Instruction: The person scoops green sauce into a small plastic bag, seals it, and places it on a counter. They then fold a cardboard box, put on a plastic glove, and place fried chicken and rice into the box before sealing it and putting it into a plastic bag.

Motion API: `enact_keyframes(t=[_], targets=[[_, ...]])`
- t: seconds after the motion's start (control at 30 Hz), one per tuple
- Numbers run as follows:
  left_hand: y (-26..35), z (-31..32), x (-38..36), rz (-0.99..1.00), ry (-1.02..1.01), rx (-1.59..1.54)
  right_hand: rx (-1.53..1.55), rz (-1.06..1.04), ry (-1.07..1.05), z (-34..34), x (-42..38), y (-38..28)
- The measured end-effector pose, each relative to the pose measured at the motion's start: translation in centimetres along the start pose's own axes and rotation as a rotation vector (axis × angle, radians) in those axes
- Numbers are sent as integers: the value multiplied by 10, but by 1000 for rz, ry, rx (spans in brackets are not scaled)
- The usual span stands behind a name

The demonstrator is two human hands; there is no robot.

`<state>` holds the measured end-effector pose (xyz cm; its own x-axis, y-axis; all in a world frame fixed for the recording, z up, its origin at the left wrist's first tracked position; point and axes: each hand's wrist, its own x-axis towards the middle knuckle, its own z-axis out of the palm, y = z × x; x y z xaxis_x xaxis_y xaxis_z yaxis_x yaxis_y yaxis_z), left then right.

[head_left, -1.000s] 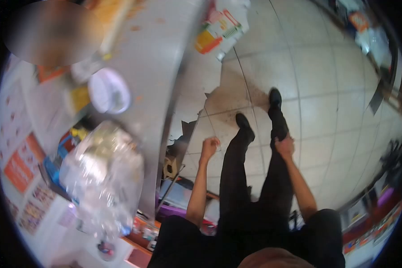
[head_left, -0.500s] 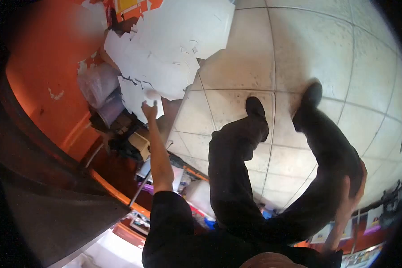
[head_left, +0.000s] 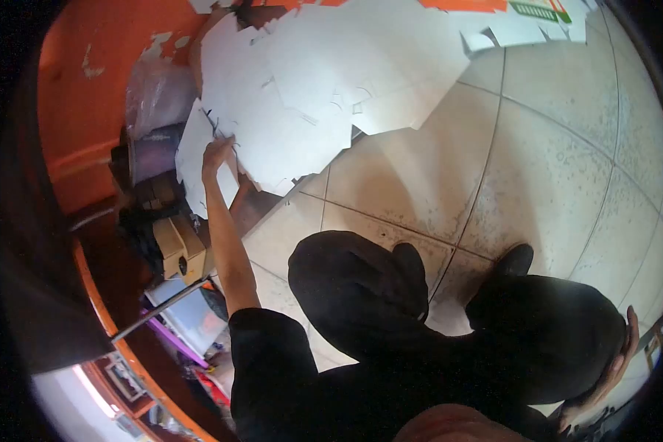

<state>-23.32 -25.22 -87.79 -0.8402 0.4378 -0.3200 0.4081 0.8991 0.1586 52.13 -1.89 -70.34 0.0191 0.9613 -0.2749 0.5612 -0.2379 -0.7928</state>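
My left hand point(head_left: 218, 153) reaches out at the left, its fingers closed at the edge of a large white sheet point(head_left: 302, 96) with ragged, cut-out edges, like thin cardboard. A smaller white piece point(head_left: 197, 158) lies beneath and beside that hand. Several such sheets overlap, with slits and small flaps cut in them. On the far right, my right hand point(head_left: 620, 365) lies along the outside of my bent right knee point(head_left: 560, 331), fingers stretched out, holding nothing; part of it is hidden behind the leg.
Pale floor tiles point(head_left: 405, 177) spread ahead and right. Left are an orange wall point(head_left: 88, 96), a clear plastic bag point(head_left: 158, 96), a cardboard box point(head_left: 180, 243) and a metal rod point(head_left: 162, 309). An orange-edged shelf point(head_left: 129, 353) curves at lower left.
I have crouched lower, knees now strongly bent. My left hand has gone from spread fingers over the small white piece to closed at the sheet's edge. My right hand stays against the right leg.
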Motion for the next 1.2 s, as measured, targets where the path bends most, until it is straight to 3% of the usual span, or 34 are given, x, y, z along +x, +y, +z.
enact_keyframes(t=[0.1, 0.17, 0.23, 0.37, 0.43, 0.5, 0.6, 0.67, 0.7, 0.77, 0.83, 0.87, 0.9, 0.93, 0.97, 1.03, 1.07, 1.13, 1.17, 1.2], targets=[[-40, 7, 12, -143, 140, 265, 53, -125, -19, 28, 11, -10], [-40, -6, -28, -165, 256, 333, 43, -186, -109, 42, 12, -25], [-60, -14, -42, 74, 482, 314, 33, -250, -202, 53, 12, -34], [-74, -80, -85, 5, 535, 100, 36, -318, -281, 55, 32, -24], [-75, -114, -108, 103, 739, 259, 47, -356, -249, 67, 30, -28], [-28, -145, -157, 261, 1022, 79, 59, -377, -207, 75, 27, -34], [19, -182, -212, 419, 1216, 12, -22, -424, -149, 78, 29, -51], [57, -192, -248, 503, 1280, -38, -484, -349, -336, 72, 30, -80], [78, -192, -266, 582, 1290, -203, -471, -352, -318, 74, 35, -83], [113, -181, -295, 684, 1294, -383, -637, -822, -81, 79, 52, -88], [147, -163, -316, 823, 1417, -635, -343, -835, -121, 97, 53, -131], [159, -152, -323, 865, 1395, -689, -131, -844, -162, 115, 65, -136], [171, -140, -327, 913, 1371, -750, 98, -655, -412, 134, 76, -151], [187, -128, -330, 940, 1340, -845, 118, -725, -625, 154, 103, -162], [200, -114, -331, 967, 1300, -943, 310, -521, -787, 183, 131, -159], [215, -89, -329, 1091, 1016, -983, 780, -245, -1434, 198, 152, -165], [244, -87, -333, 1142, 957, -991, 1046, -188, -1611, 187, 140, -175], [304, -93, -348, 1226, 635, -1166, 1175, -173, -1330, 146, 145, -173], [326, -100, -358, 1226, 371, -1326, 1178, -158, -1246, 117, 146, -175], [348, -112, -366, 1140, 276, -1330, 1176, -143, -1206, 82, 145, -181]])
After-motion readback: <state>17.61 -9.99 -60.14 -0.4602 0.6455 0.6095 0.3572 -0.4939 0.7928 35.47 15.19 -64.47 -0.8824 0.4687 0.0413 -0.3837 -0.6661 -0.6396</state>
